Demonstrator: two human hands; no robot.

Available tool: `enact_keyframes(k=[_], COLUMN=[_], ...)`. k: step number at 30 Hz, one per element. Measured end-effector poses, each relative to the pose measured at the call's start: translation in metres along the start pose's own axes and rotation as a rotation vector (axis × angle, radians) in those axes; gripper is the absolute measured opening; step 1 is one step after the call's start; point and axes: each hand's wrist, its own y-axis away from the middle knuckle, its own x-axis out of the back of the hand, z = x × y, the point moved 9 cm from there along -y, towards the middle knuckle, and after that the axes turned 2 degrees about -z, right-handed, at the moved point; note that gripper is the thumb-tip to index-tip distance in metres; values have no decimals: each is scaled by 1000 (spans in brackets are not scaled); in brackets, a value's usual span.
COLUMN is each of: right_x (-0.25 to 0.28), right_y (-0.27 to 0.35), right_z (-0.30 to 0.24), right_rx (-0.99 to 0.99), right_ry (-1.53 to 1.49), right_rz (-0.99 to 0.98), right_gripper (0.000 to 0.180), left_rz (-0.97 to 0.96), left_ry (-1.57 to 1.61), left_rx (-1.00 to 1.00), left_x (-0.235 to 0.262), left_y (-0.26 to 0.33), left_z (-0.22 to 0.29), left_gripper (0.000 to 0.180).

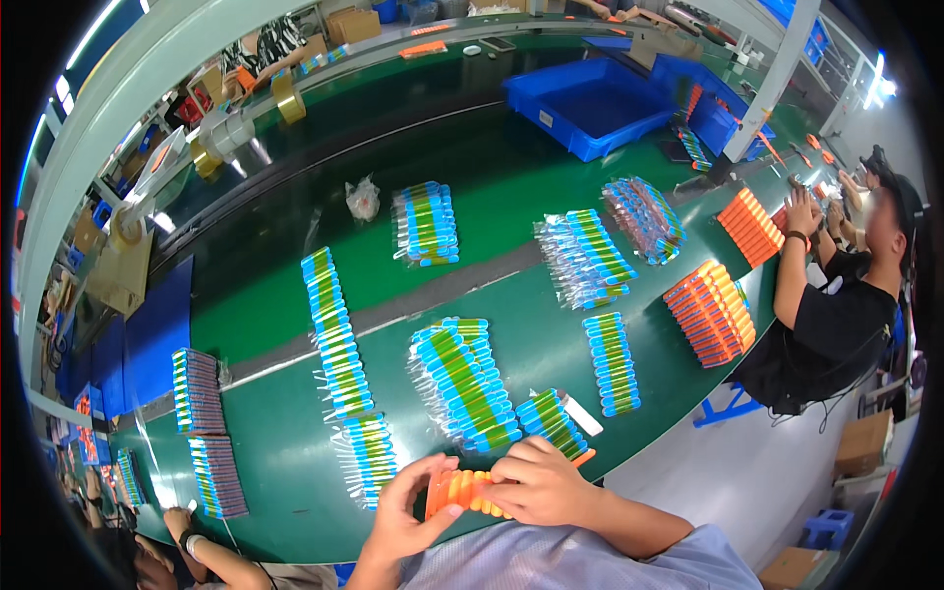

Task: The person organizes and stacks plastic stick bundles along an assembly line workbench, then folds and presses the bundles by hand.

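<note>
My left hand [405, 509] grips one end of a row of orange tube-like pieces [462, 489] close to my body, with the thumb in front and fingers behind. At the row's other end, the bent fingers of my right hand [539, 484] press on it and hide part of it. Just beyond my hands lies a small group of blue-and-green banded sticks [551, 421], with a white strip [582, 413] beside it. Left of that group spreads a larger pile of blue-and-green sticks [462, 383] in clear wrapping.
Long rows of banded sticks [339, 339] stand on the green table [285, 433]. Orange stacks [710, 313] are at the right, near a co-worker in black [836, 329]. A blue tray [590, 103] sits at the back. Another person's hand [179, 519] shows at lower left.
</note>
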Motion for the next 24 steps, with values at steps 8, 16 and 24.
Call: enact_keyframes(k=[8,16,24], right_x=[-35,-36,-36], right_y=[14,26,23], right_z=[-10,-10,11], right_rx=[110,185,-56], right_ry=[210,223,103], right_rz=[-224,-168,-279], right_gripper=[17,17,27], left_rz=[26,134,126], left_ry=[-736,-907,-918], left_rx=[-104,-242,-267], left_x=[-3,3,2], left_y=[28,43,45], left_z=[-4,-9,-10], left_gripper=[41,21,18])
